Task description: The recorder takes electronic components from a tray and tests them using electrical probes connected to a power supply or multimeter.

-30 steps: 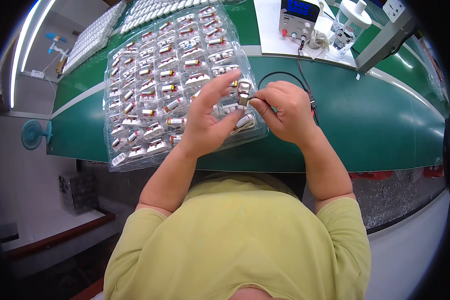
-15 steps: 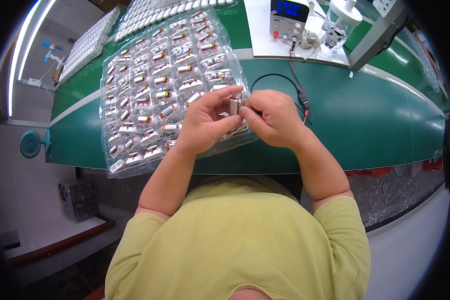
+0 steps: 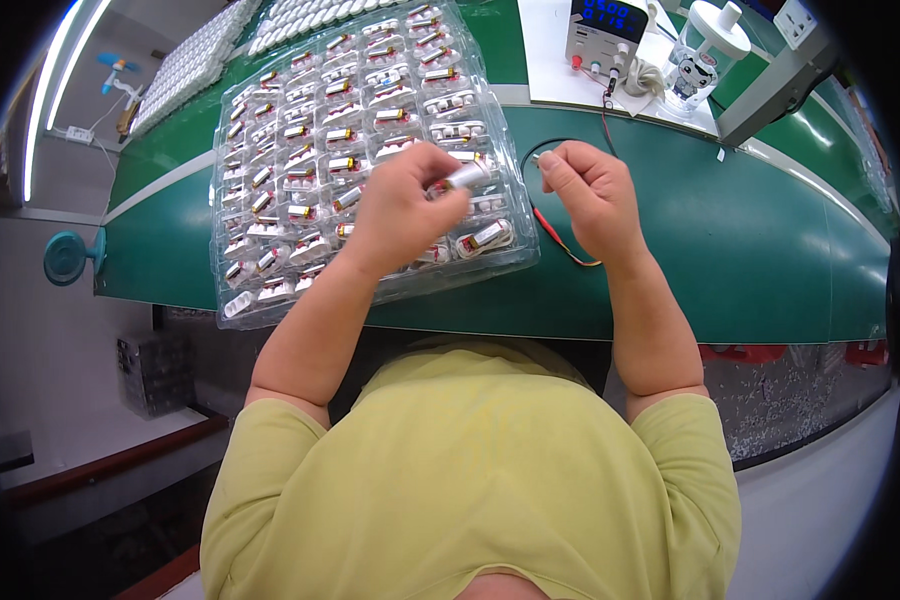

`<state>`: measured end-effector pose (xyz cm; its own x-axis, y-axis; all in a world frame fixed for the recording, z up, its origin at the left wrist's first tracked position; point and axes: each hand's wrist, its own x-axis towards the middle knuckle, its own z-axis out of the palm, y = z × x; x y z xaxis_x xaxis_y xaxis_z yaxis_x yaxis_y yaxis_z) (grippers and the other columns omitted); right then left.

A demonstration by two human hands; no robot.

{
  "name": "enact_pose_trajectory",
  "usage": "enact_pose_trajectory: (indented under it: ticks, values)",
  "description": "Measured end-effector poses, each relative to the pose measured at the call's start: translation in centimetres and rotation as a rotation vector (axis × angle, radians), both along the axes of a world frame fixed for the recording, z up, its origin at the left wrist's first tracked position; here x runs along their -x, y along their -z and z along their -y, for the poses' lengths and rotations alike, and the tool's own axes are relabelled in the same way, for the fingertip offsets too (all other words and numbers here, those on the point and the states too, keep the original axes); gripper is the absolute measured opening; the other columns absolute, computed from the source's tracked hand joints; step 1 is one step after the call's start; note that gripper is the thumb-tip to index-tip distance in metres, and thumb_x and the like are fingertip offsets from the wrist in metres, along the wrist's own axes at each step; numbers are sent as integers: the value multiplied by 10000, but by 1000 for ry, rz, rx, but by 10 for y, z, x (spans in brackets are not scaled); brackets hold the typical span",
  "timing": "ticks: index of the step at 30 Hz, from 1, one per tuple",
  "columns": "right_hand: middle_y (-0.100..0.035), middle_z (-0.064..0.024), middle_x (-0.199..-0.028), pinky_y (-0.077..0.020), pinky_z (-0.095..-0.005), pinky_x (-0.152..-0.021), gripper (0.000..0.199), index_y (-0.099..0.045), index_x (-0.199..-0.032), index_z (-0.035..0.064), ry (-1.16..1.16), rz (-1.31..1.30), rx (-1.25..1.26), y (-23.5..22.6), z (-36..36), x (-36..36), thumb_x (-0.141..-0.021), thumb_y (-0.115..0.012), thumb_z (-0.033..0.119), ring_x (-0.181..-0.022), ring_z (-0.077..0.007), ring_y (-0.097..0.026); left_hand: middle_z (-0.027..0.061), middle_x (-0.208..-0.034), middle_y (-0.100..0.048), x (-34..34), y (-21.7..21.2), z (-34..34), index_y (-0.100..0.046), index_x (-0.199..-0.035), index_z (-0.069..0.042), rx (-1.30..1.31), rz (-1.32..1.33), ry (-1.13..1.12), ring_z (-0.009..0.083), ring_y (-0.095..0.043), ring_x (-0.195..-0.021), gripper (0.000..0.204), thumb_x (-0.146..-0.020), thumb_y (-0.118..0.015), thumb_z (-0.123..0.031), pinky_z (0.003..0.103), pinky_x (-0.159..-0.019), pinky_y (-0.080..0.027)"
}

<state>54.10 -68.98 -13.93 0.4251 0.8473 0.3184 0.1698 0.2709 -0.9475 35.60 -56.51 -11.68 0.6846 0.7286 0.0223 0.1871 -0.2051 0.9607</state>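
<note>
My left hand is closed over the right part of a clear plastic tray. Between its thumb and fingers is a small silver battery unit, smeared by motion. Right of the tray, my right hand is closed in a pinch on a thin cable plug, whose metal tip pokes out toward the left. From that hand a black cable loops, and a red lead hangs below it. The tray's pockets hold many small white units with silver cells, among them one silver-topped unit near the tray's right corner.
A bench power supply with a lit blue display stands at the back on a white board, beside a clear lidded jar. A grey metal post rises at the right. More trays of white parts lie behind on the green table.
My hands have moved apart: the left went left over the tray with the battery unit, the right moved right with the plug. The view has shifted slightly.
</note>
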Motion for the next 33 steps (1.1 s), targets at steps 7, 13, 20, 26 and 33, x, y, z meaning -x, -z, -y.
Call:
enact_pose_trajectory:
  ticks: [7, 13, 20, 26, 33]
  values:
    - [-503, 13, -591, -340, -248, -511, 259, -581, -715, 4, 1, 41, 40, 7, -4, 1, -902, -588, 183, -554, -62, -406, 87, -912, -611, -14, 2, -9, -680, -883, -61, -635, -239, 205, 254, -580, -853, 200, -701, -672, -143, 356, -739, -478]
    - [-504, 8, -593, -345, -254, -520, 237, -593, -744, 9, -18, 48, 76, 15, -9, 4, -909, -584, 180, -562, -70, -406, 79, -917, -594, -34, -6, -38, -686, -863, -61, -843, -485, 189, 246, -579, -847, 180, -702, -654, -135, 345, -768, -473]
    - [-615, -97, -953, -450, -259, -655, 203, -601, -825, 2, -38, 63, -116, 13, -11, 15, -944, -528, 149, -777, -118, -560, 70, -924, -642, -20, -9, -22, -594, -875, -22, -352, -235, 230, 166, -626, -879, 195, -746, -711, -108, 326, -750, -520]
    - [-606, -104, -1004, -471, -268, -706, 200, -602, -824, -8, -123, -140, -97, 12, -11, 21, -942, -527, 135, -800, -150, -579, 55, -881, -620, -21, -2, -18, -579, -1096, 0, 602, 243, 237, 140, -626, -812, 264, -886, -647, -145, 276, -706, -550]
    - [-601, -43, -817, -423, -243, -599, 180, -627, -845, 12, -177, -3, 33, 7, -4, 16, -929, -560, 156, -707, -88, -540, 88, -969, -606, -20, 7, -13, -429, -1271, 21, 675, 365, 211, 172, -629, -883, 430, -898, -613, -90, 306, -710, -557]
